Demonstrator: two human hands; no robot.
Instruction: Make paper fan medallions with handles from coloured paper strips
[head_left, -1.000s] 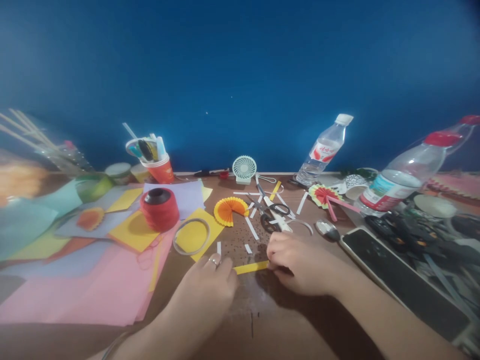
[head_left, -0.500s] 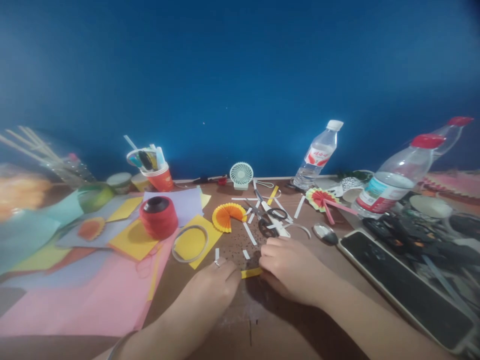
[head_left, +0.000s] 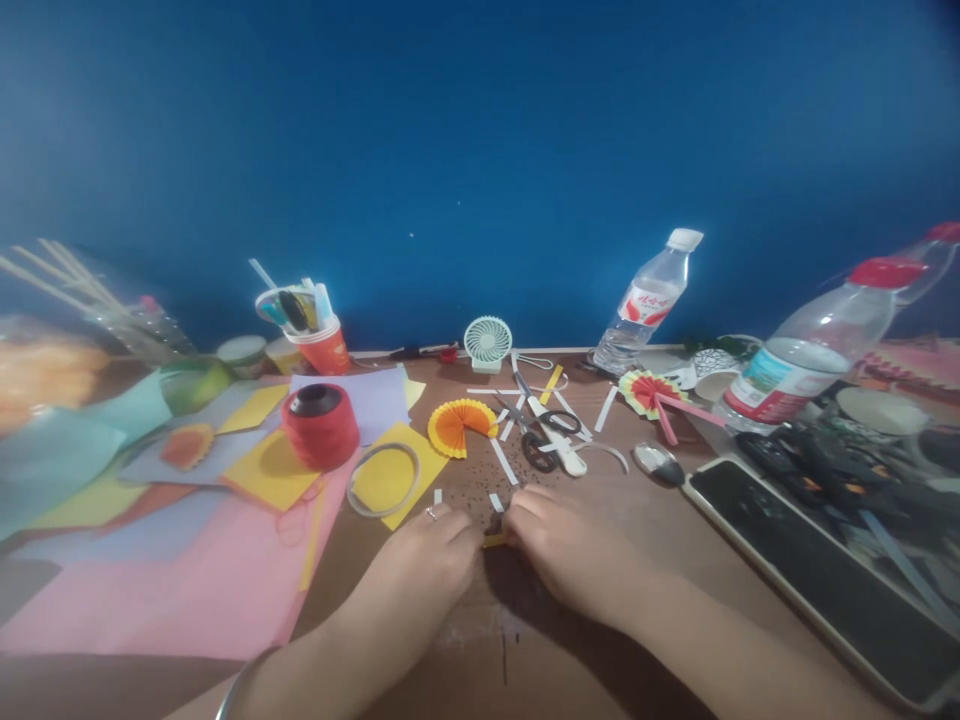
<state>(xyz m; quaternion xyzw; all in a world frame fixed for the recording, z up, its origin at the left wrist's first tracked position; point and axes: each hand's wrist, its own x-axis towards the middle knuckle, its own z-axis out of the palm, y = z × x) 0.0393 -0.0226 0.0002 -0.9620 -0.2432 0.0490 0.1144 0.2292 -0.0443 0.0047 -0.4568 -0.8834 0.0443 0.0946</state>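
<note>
Between my two hands runs a narrow yellow paper strip [head_left: 493, 541], low over the brown table; only a short piece of it shows. My left hand [head_left: 435, 550], with a ring on one finger, is closed on the strip's left end. On the right end my right hand [head_left: 551, 540] is closed too, its fingers curled down. The fingertips of both hands are hidden. Just beyond them lie small white paper pieces [head_left: 496, 503] and dark specks. Farther off are a pleated orange and yellow paper fan [head_left: 459, 428] and scissors with black handles [head_left: 540, 450].
To the left, coloured paper sheets [head_left: 165, 610] spread under a red spool [head_left: 321, 428] and a tape ring [head_left: 384, 480]. A phone [head_left: 810, 570] lies at right, near a spoon [head_left: 658, 464]. Bottles [head_left: 645, 300] and a small fan [head_left: 487, 342] stand along the blue wall.
My right hand has moved left, closer to my left hand, so less of the yellow strip shows between them. The view has shifted slightly.
</note>
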